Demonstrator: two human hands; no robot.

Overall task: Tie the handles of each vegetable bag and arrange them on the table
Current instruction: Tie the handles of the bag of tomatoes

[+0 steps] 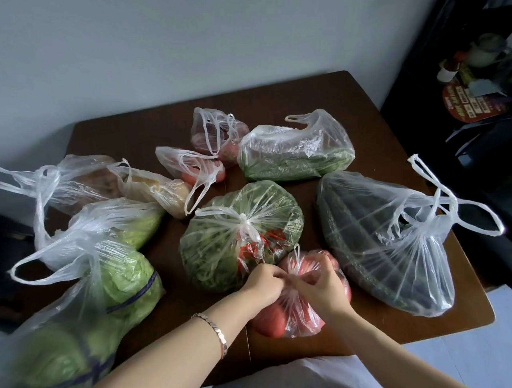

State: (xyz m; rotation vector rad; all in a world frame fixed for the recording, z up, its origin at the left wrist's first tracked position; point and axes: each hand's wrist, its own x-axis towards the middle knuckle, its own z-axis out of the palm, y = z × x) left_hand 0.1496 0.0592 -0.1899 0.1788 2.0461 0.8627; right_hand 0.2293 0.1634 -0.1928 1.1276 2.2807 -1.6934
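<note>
**Nine bags counted, one being pinched at its neck**

Nine clear plastic bags are seen on the brown table (371, 116). The tomato bag (299, 303) lies at the near edge, directly under the fingers; its twisted handles (296, 259) are pinched from either side by the left hand (263, 283) and the right hand (323, 282), fingers curled and pressed together. Just beyond the fingertips sits a knotted greens bag (240, 237) with red printing, which cannot be read. One bracelet (215, 329) is worn on the left wrist.
</note>
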